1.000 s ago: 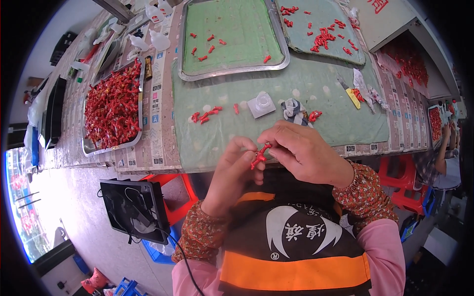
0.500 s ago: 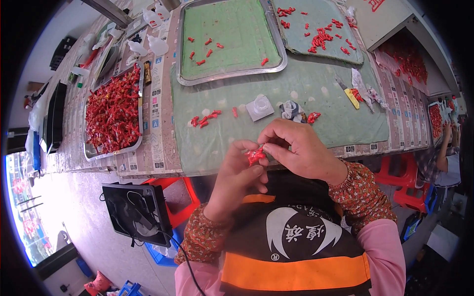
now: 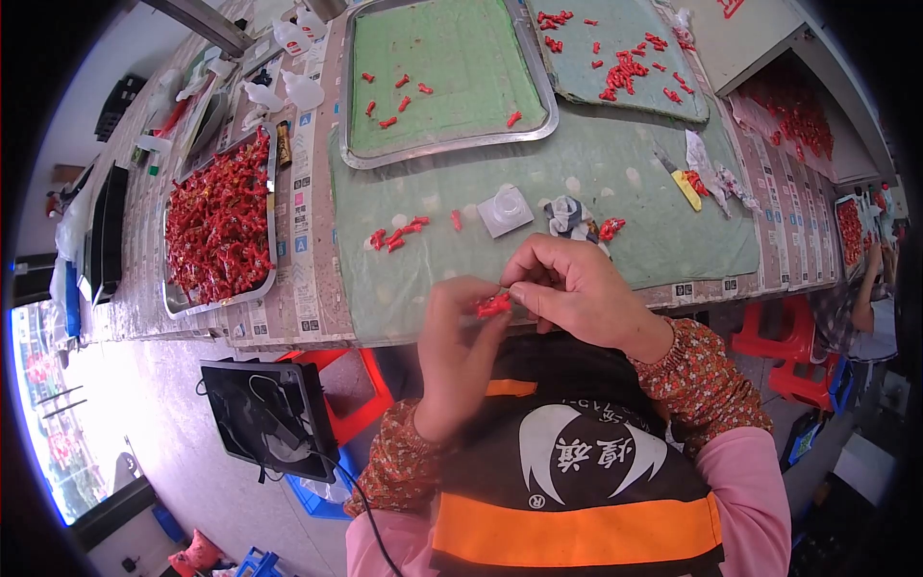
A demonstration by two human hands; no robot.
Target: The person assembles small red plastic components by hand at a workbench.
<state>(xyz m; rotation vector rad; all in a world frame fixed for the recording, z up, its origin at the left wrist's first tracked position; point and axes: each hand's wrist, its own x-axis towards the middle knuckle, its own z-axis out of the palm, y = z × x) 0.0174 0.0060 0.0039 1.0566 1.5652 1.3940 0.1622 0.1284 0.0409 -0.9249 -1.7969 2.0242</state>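
Observation:
Between the thumb and fingers of my left hand is a small glossy red figurine, held just over the table's near edge. My right hand is closed in a pinch right beside the figurine's upper end. What lies between those right fingertips is too small to make out. Beyond my hands, on the green cloth, are a short row of red pieces, a single red piece, a clear square block with a round dish and a crumpled stained rag.
A metal tray heaped with red figurines stands at left. Farther back are a green-lined tray with several red pieces and a board with more. A yellow-handled knife lies at right. White bottles stand back left.
The red figurine has turned and tilted in my left hand, whose fingers have closed in more around it. My right hand keeps its pinch in nearly the same spot.

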